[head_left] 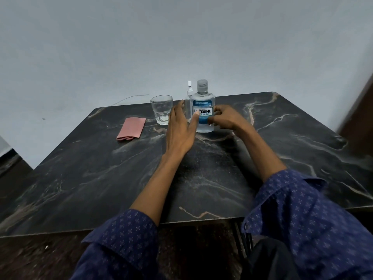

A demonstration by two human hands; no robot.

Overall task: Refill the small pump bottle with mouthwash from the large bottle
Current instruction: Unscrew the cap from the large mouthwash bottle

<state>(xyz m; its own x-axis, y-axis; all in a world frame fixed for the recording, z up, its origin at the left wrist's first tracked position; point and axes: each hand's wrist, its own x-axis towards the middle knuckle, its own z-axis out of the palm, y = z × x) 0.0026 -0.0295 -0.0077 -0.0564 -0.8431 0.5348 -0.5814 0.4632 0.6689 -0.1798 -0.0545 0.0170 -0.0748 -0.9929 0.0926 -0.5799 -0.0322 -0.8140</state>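
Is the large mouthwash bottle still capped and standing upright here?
Yes. The large mouthwash bottle stands upright on the table, its grey cap on. Neither hand grips it yet.

Both forearms reach forward from rolled blue patterned sleeves (125, 237), bare from below the elbow; the left hand (181, 128) lies stretched out with straight fingers, its thumb spread toward the large bottle (202, 110) and touching that bottle's left side, no grip closed; the right hand (224, 117) hovers just right of the same bottle, wrist raised, fingers loosely curled toward its label, holding nothing.
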